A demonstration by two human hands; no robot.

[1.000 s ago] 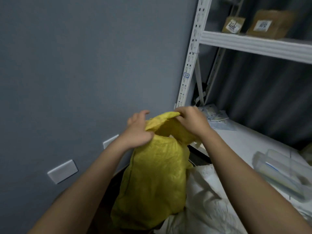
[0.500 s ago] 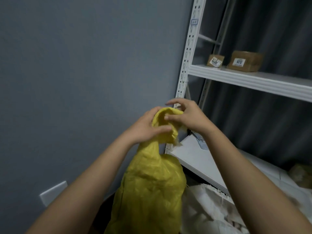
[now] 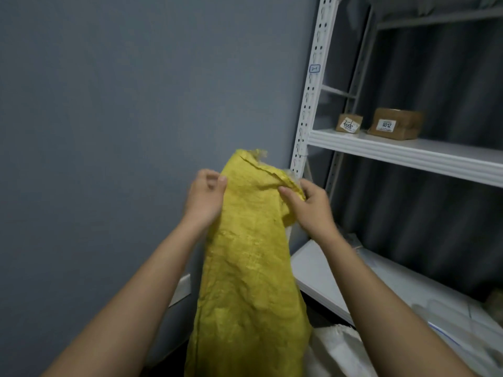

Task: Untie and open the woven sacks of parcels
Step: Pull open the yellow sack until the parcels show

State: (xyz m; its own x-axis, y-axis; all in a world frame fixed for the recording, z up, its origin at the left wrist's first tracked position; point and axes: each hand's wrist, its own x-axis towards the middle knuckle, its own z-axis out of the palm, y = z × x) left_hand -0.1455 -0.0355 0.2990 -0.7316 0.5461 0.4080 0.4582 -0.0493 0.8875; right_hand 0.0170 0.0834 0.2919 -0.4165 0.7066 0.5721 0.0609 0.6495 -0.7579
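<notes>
Pinching the right corner of the sack mouth with the right hand point(image 3: 310, 205), thumb on the near face and fingers curled behind the folded edge. Holding the left edge of the yellow woven sack point(image 3: 247, 268) with the left hand point(image 3: 205, 198), thumb tip pressing on the cloth, the other fingers loosely curled at the border. Hanging between both hands, long axis nearly upright, frayed mouth at the top and just above the hands, heavy bottom going down out of the view. Showing no knot or string at the mouth, so probably needing now a pull apart, left and right, both hands being equally near. Lying under it, at lower right, a white sack point(image 3: 337, 349). Standing behind, on the right, a white shelf rack point(image 3: 402, 152) carrying two brown parcels point(image 3: 396, 123).
</notes>
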